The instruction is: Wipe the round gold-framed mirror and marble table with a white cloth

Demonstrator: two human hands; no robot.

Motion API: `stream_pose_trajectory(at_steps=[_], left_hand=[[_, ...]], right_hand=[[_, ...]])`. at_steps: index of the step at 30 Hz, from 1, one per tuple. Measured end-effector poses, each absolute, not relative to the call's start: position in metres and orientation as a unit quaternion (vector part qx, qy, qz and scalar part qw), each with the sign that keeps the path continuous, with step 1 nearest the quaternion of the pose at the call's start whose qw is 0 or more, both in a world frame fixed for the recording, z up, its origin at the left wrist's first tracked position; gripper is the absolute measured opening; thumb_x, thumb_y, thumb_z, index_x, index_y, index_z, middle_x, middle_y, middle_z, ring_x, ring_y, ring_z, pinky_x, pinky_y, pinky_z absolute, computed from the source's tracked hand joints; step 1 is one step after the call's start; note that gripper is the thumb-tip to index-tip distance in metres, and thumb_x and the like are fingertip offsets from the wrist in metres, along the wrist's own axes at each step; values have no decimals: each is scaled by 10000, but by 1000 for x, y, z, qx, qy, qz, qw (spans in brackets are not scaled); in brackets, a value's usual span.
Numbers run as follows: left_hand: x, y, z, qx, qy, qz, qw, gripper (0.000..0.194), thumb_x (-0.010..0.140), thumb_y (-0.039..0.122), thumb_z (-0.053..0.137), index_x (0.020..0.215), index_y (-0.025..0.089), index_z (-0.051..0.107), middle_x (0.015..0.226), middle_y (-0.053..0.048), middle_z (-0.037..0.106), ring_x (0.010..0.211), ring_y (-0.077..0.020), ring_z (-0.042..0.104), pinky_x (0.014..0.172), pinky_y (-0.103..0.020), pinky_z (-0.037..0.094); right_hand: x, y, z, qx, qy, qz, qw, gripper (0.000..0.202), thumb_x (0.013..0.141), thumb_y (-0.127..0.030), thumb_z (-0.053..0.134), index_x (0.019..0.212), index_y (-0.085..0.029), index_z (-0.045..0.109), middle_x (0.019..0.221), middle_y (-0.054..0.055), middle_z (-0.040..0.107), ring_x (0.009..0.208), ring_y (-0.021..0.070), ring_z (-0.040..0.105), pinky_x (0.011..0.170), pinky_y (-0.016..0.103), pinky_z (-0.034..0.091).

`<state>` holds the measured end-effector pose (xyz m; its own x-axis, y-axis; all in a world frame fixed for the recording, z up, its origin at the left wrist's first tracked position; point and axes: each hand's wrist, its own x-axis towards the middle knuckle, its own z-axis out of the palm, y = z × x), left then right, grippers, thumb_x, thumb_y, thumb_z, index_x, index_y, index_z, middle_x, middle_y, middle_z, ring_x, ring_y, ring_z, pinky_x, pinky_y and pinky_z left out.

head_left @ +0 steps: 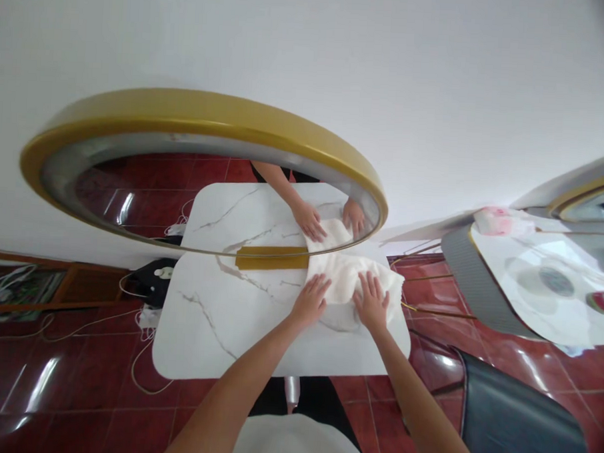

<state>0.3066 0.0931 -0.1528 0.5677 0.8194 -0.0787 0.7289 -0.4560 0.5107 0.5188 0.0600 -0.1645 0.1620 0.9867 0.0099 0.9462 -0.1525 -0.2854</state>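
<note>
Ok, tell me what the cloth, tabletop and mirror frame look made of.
Cloth: soft matte fabric, perhaps cotton, judging by its limp folds. Tabletop: smooth white, grey-veined; stone or a marble-look imitation. Mirror frame: gold-coloured with a sheen along its edge; metal or coated plastic.

Cloth [347, 272]: partly covered by the left hand [311, 300] and right hand [373, 302];
Arms [256, 365]: cut off by the bottom edge;
Chair [518, 416]: cut off there too;
Second mirror [591, 192]: cut off at right;
Packet [502, 222]: markings blurred; too small to read.
</note>
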Motion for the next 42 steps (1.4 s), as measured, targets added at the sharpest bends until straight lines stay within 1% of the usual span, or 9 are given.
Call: stream_pose_trajectory(at_steps=[5,10,15,19,22,25,30,36,42], left_hand=[[244,15,-144,858,418,63,293,701,824,89,412,1457,281,180,1542,30,159,1416,-172,117,1148,-389,245],[161,-40,-130,862,401,36,309,684,843,90,398,1446,340,193,1527,70,201,1401,-151,185,1126,-360,300],[76,-62,-125,841,455,28,292,601,870,110,362,1400,388,308,1486,95,306,1359,-147,298,1094,-350,349],[38,-69,-133,823,498,47,269,481,866,157,402,1305,340,473,1386,30,472,1273,-178,426,1051,-374,397],[37,-66,-139,816,513,78,254,403,880,250,447,1278,272,504,1348,-36,502,1262,-215,428,1050,-410,390],[52,-55,-142,807,526,102,249,481,901,342,448,1373,265,391,1450,-53,371,1341,-248,311,1085,-451,335],[76,-11,-152,787,568,110,216,503,945,284,358,1436,301,250,1516,-28,242,1393,-232,194,1126,-467,235],[85,50,-154,774,592,114,196,475,891,183,406,1359,265,396,1442,-52,361,1367,-222,251,1120,-454,237],[77,40,-141,776,590,93,201,511,778,128,494,1267,274,489,1319,-44,471,1261,-221,380,1082,-418,308]], right_hand=[[477,-39,-163,-754,-646,64,97,577,921,-376,266,1467,-313,89,1520,22,204,1378,265,211,1074,583,122],[421,-92,-160,-707,-698,68,85,613,897,-363,328,1466,-327,101,1504,29,245,1363,286,252,1063,576,143],[376,-89,-155,-570,-815,104,22,644,871,-386,391,1463,-305,149,1507,37,230,1362,283,250,1051,499,196],[347,-70,-155,-500,-857,123,4,672,863,-444,403,1462,-306,130,1517,32,193,1356,291,254,1069,491,142],[324,-57,-157,-518,-847,118,-3,685,867,-498,395,1462,-312,112,1524,35,161,1373,298,207,1079,537,57],[306,-42,-158,-554,-827,98,-3,664,881,-481,373,1464,-304,108,1528,41,140,1393,291,141,1080,565,21],[296,5,-160,-599,-798,68,-1,672,873,-418,387,1467,-290,101,1532,32,120,1405,279,84,1089,567,33],[304,61,-158,-606,-790,93,-7,647,880,-406,389,1460,-328,113,1532,-9,111,1402,236,126,1095,515,126],[320,27,-159,-605,-789,104,15,598,892,-407,382,1447,-359,165,1523,-29,170,1390,222,179,1096,492,142]])
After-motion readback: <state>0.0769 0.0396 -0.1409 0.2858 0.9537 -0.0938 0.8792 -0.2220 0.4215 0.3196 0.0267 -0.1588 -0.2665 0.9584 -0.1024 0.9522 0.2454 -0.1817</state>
